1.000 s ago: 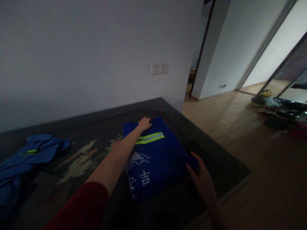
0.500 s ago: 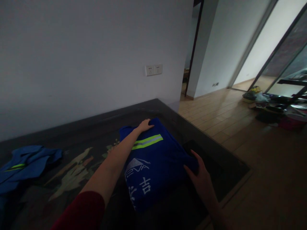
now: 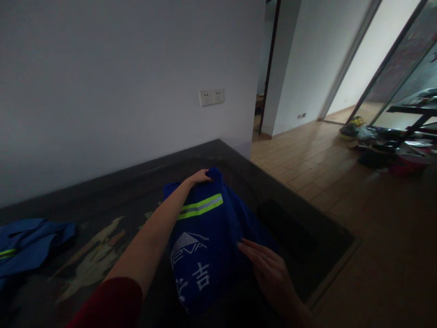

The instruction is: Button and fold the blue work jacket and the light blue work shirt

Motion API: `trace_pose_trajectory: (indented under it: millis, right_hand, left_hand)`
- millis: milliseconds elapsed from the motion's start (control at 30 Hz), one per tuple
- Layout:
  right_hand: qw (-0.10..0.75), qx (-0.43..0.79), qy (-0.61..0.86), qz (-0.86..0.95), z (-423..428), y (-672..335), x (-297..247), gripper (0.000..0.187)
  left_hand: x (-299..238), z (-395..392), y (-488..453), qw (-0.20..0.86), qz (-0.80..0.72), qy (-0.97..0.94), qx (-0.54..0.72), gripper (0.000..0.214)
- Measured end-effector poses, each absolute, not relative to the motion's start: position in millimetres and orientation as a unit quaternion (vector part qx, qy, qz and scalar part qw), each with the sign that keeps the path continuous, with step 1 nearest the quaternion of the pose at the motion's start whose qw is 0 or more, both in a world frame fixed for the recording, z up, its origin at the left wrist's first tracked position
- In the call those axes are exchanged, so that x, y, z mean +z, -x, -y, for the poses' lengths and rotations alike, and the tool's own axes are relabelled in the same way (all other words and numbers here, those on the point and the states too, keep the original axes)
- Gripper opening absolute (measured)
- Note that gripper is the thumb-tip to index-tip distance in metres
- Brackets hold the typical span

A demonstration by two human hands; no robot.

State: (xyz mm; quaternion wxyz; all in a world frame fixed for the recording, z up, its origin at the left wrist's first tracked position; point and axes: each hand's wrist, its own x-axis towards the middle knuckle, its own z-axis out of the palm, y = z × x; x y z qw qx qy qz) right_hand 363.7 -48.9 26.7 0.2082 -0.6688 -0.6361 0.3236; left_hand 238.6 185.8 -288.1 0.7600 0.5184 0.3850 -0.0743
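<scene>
A blue work jacket (image 3: 218, 232), partly folded, lies on the dark table (image 3: 164, 164). It bears a yellow-green and grey reflective stripe (image 3: 201, 207) and white lettering (image 3: 202, 276). At its far edge, my left hand (image 3: 201, 176) is closed on the cloth, which bunches up beside the fingers. My right hand (image 3: 268, 264) pinches a fold on the jacket's right side, a ring showing on one finger. The cloth between its fingertips is mostly hidden.
Another blue garment (image 3: 34, 243) with a reflective stripe lies at the table's left. A dark flat object (image 3: 287, 225) rests right of the jacket. Behind the table is a wall with sockets (image 3: 211, 97). Assorted items (image 3: 392, 150) stand on the wooden floor at right.
My right hand has moved left and inward, bringing the jacket's right side over into a fold. My left hand now lifts a bunched corner at the far edge. The view has shifted slightly right.
</scene>
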Motion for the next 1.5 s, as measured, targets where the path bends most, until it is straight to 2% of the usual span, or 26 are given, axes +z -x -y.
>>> trace_pose_trajectory:
  millis: [233, 467, 633, 733, 867, 1000, 1067, 1267, 1500]
  right_hand:
    - [0.23, 0.328, 0.653, 0.643, 50.6, -364.1, 27.0, 0.04]
    - [0.198, 0.359, 0.627, 0.662, 49.1, -362.8, 32.0, 0.037]
    - [0.196, 0.379, 0.623, 0.655, 53.2, -362.1, 31.0, 0.035]
    - [0.208, 0.391, 0.641, 0.627, 56.1, -360.6, 29.1, 0.04]
    - [0.188, 0.408, 0.729, 0.515, 59.2, -358.9, 26.0, 0.055]
    - [0.189, 0.397, 0.829, 0.346, 59.8, -364.2, 21.8, 0.045]
    - [0.197, 0.366, 0.863, 0.287, 59.3, -369.9, 19.2, 0.047]
    - [0.201, 0.374, 0.87, 0.251, 59.7, -382.9, 14.2, 0.057]
    - [0.205, 0.427, 0.858, 0.2, 59.6, -386.4, 15.3, 0.041]
  left_hand:
    - [-282.3, -189.9, -232.9, 0.785, -0.358, -0.505, -0.036, 0.048]
    - [-268.8, -194.0, -223.3, 0.777, -0.368, -0.512, 0.003, 0.019]
    - [-260.1, -191.7, -204.4, 0.777, -0.409, -0.477, 0.029, 0.017]
    - [-258.8, -190.7, -193.0, 0.772, -0.423, -0.474, 0.031, 0.017]
    - [-258.3, -193.3, -185.6, 0.756, -0.423, -0.499, 0.011, 0.021]
    - [-261.1, -196.8, -195.9, 0.732, -0.411, -0.543, -0.021, 0.025]
    - [-265.2, -196.8, -207.4, 0.709, -0.411, -0.572, -0.035, 0.026]
    - [-275.1, -186.7, -237.0, 0.629, -0.408, -0.655, -0.095, 0.032]
    - [-278.6, -189.9, -237.0, 0.542, -0.408, -0.715, -0.172, 0.028]
